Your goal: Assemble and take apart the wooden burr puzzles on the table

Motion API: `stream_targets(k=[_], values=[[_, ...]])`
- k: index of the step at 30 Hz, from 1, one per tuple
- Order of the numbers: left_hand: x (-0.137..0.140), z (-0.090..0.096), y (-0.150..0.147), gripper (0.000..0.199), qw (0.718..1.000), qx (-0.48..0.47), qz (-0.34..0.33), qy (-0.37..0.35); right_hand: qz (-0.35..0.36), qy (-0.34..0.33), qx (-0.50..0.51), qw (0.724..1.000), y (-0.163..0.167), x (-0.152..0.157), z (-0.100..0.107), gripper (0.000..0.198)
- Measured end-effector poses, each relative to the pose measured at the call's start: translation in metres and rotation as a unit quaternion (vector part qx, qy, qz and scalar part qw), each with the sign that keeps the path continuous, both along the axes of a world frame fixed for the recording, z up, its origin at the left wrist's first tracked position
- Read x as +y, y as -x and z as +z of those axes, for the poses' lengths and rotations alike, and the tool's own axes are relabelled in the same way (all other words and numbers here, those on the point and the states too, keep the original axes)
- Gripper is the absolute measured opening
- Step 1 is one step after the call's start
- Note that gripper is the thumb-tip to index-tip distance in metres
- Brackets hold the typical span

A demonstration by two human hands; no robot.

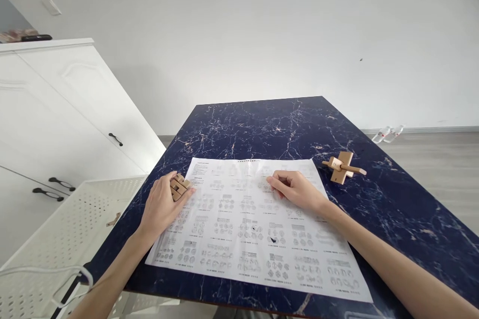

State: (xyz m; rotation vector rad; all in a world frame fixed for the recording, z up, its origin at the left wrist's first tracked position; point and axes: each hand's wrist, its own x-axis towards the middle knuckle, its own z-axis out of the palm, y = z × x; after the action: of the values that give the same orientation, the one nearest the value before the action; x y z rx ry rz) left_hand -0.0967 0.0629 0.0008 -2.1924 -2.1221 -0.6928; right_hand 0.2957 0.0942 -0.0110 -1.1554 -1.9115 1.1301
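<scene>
A large printed sheet [258, 209] with rows of small diagrams lies flat on the table before me. At its left edge my left hand [160, 204] has its fingers closed around a wooden interlocking puzzle [179, 188], made of several notched blocks. On the upper right part of the sheet rests my right hand [294, 187], fingers curled in, thumb and index tip close to the paper; nothing shows in it. Just beyond the sheet's right edge stands another wooden puzzle [342, 167], with crossed pieces and a stick through it.
The dark blue marbled table [258, 129] runs away toward a white wall. To the left are a white cabinet [93, 99] and a perforated white surface [101, 209] bearing a small wooden piece [113, 219] and a white cable [71, 269]. Clear bottles [388, 133] lie on the floor at right.
</scene>
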Motion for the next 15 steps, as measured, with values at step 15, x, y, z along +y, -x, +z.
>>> stream_targets(k=[15], values=[[0.004,0.016,-0.045,0.073,0.995,-0.094,-0.028,0.002,-0.004,0.015,0.024,1.000,0.000,0.002,0.000,0.048]])
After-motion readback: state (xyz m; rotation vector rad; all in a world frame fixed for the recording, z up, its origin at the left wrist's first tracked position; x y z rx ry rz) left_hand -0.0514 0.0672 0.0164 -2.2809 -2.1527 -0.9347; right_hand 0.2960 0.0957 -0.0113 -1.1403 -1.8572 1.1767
